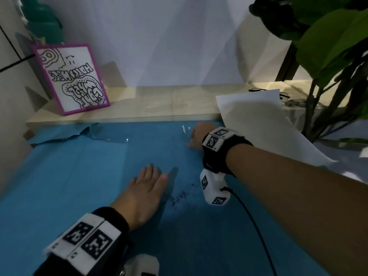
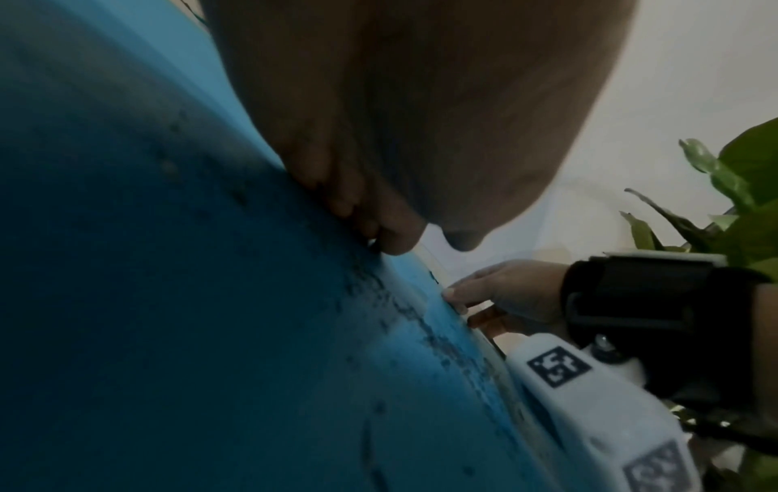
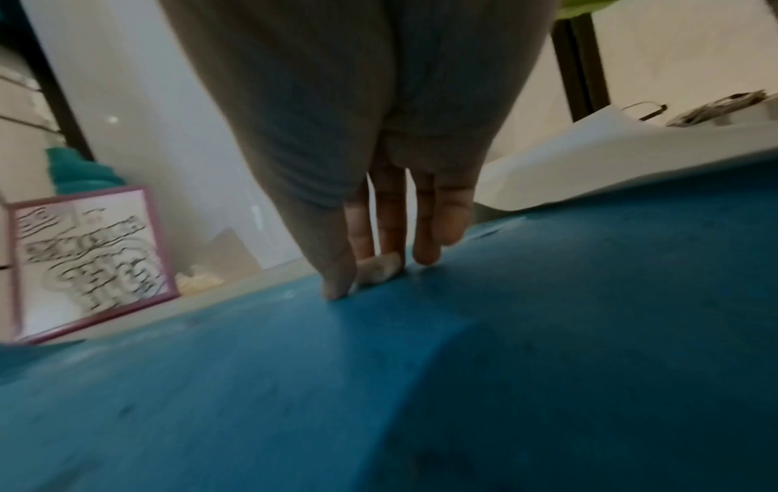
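A large blue paper sheet (image 1: pixel 79 186) (image 2: pixel 168 333) (image 3: pixel 379 382) covers the table. My left hand (image 1: pixel 143 196) (image 2: pixel 400 116) lies flat on its middle, palm down, fingers straight and together. Just right of that hand, dark specks (image 1: pixel 181 196) (image 2: pixel 421 326) are scattered on the blue. My right hand (image 1: pixel 197 134) (image 2: pixel 496 289) (image 3: pixel 379 199) reaches to the sheet's far edge. There its thumb and fingers point down and pinch a small whitish lump (image 3: pixel 379 270) against the paper. In the head view the hand hides this lump.
A purple-framed drawing (image 1: pixel 73 78) (image 3: pixel 84 259) leans on the wall at the back left of a pale ledge (image 1: pixel 159 104). A loose white sheet (image 1: pixel 258 120) (image 3: pixel 610 159) overhangs the far right. A leafy plant (image 1: pixel 328 46) stands right. The blue sheet's far left edge is torn (image 1: pixel 65 136).
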